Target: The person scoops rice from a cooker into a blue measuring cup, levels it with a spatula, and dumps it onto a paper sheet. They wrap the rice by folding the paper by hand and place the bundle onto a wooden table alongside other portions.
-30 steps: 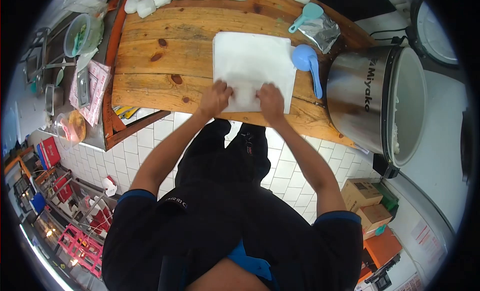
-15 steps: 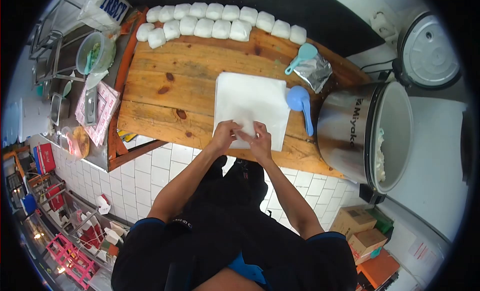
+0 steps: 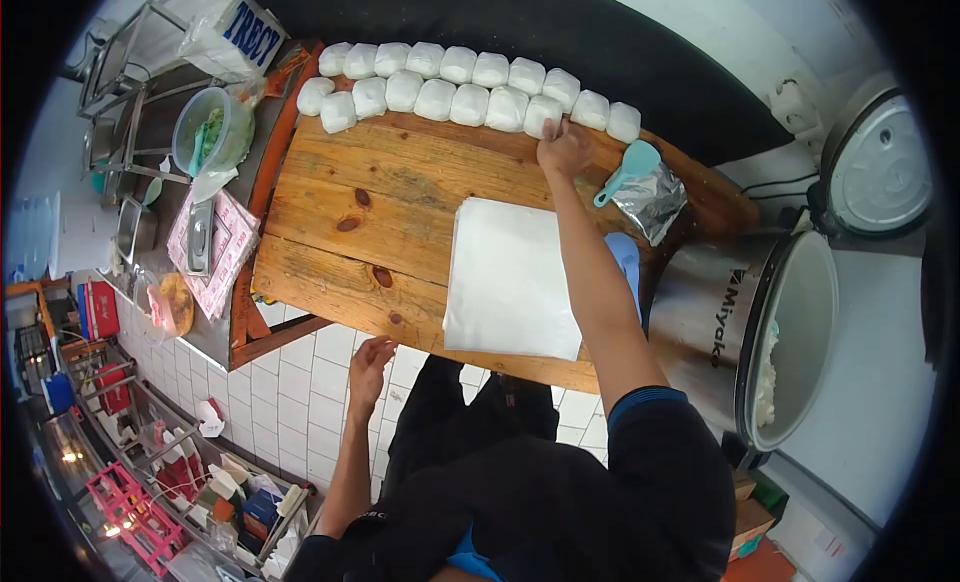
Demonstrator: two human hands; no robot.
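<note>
My right hand (image 3: pixel 565 150) reaches across the table to the right end of the nearer row, its fingers on a white paper-wrapped packet (image 3: pixel 543 114). Whether the grip is firm or loosening is hard to see. Several similar packets (image 3: pixel 435 99) stand in two rows along the back edge. Just off the table's front edge, my left hand (image 3: pixel 371 368) hangs with loosely bent fingers, holding nothing. A stack of white paper sheets (image 3: pixel 505 282) lies before me, partly beneath my right forearm. Beside it is a blue scoop (image 3: pixel 624 257), partly hidden by that forearm.
On the right stands a steel Miyako rice cooker (image 3: pixel 700 317) holding white rice-like food (image 3: pixel 766 382). A turquoise scoop (image 3: pixel 640 162) rests on crumpled foil (image 3: pixel 655 204). The left counter carries a tub of greens (image 3: pixel 235 132) and a metal tray (image 3: pixel 200 240).
My hands have parted: the right moved far forward to the rows, the left drew back off the table. The nearer row has gained a packet at its right end. The view has shifted.
</note>
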